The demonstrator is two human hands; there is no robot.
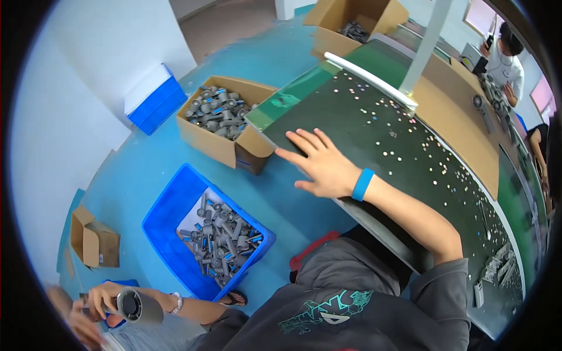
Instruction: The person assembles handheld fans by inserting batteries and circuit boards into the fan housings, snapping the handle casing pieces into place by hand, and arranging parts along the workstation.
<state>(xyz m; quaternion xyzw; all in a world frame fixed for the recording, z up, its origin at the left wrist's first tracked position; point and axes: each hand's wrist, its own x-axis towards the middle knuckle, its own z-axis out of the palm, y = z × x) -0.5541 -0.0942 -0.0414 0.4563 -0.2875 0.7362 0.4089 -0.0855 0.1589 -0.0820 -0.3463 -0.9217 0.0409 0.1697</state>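
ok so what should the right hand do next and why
Probably reach left to the open cardboard box and take one grey part. The right hand lies flat and empty on the dark table, fingers spread, and that box sits just beyond them.

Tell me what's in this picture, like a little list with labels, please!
left hand: grips a gray tube, low by the floor
right hand: open, lying flat with fingers spread on the dark table
wristband: blue, on the right wrist
blue bin: on the floor, holding gray parts
cardboard box: on the floor by the table's corner, also holding gray parts
table top: sprinkled with many tiny bits
other person: at the far end of the bench
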